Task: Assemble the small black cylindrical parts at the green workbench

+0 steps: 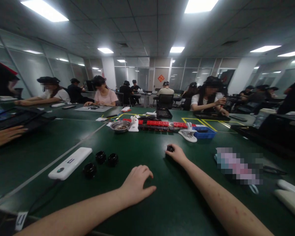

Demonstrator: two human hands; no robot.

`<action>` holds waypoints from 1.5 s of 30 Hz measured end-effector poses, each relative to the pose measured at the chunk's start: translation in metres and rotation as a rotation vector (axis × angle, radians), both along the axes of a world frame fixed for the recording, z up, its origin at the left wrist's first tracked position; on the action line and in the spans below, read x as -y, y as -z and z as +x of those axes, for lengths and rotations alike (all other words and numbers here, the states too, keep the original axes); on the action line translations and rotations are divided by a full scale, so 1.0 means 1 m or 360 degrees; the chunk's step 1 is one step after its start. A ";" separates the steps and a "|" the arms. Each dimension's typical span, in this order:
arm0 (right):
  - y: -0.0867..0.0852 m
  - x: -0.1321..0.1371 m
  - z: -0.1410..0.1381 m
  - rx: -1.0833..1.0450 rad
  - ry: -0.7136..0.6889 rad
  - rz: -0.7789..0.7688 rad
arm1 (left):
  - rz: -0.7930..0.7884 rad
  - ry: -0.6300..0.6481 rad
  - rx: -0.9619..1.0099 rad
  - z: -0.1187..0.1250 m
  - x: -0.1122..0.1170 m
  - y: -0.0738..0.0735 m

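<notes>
My right hand is closed around a small round black part at the middle right of the green table; the fingers partly cover it, and I cannot make out its exact kind. My left hand rests near the front middle of the table, thumb and fingers apart with nothing between them. To its left, three black ring-shaped parts stand close together: one at the front, one behind it and one to the right.
A white power bank with a cable lies at left. Farther back are a metal bowl, red strips, a white clip stand and a blue bin. A blurred pouch lies at right. Another person's hand is at far left.
</notes>
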State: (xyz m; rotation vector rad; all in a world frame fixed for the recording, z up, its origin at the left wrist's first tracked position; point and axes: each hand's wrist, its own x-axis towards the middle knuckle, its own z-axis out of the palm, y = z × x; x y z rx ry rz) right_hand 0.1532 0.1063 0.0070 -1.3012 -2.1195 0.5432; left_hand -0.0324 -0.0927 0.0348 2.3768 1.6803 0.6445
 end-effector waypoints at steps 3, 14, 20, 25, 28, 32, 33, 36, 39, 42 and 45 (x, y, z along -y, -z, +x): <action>0.004 0.038 0.012 -0.0055 -0.0134 -0.0005 | -0.0050 -0.0157 -0.0068 0.025 -0.043 0.005; -0.010 0.118 0.036 -0.0278 -0.0192 0.0144 | -0.0052 0.0190 0.0097 0.055 -0.078 0.025; -0.021 0.118 0.033 -0.0215 -0.0401 0.0066 | -0.0022 0.0185 0.0131 0.049 -0.080 0.033; -0.021 0.117 0.039 -0.0352 -0.0357 -0.0010 | -0.0082 0.0236 0.0112 0.046 -0.081 0.030; -0.021 0.116 0.037 -0.0219 -0.0191 0.0108 | -0.0122 0.0261 0.0098 0.044 -0.081 0.028; -0.024 0.118 0.034 -0.0128 -0.0405 0.0104 | -0.0150 0.0297 0.0056 0.044 -0.082 0.027; -0.025 0.119 0.034 -0.0133 -0.0476 0.0089 | -0.0150 0.0304 0.0044 0.044 -0.082 0.027; -0.029 0.122 0.035 -0.0121 -0.0433 0.0101 | -0.0162 0.0316 0.0022 0.044 -0.083 0.026; -0.032 0.123 0.036 -0.0058 -0.0184 0.0171 | -0.0193 0.0335 0.0027 0.043 -0.085 0.026; -0.034 0.121 0.039 0.0006 -0.0300 0.0143 | -0.0186 0.0363 0.0025 0.042 -0.086 0.028; -0.035 0.121 0.042 0.0002 -0.0644 -0.0007 | -0.0151 0.0403 0.0029 0.041 -0.086 0.030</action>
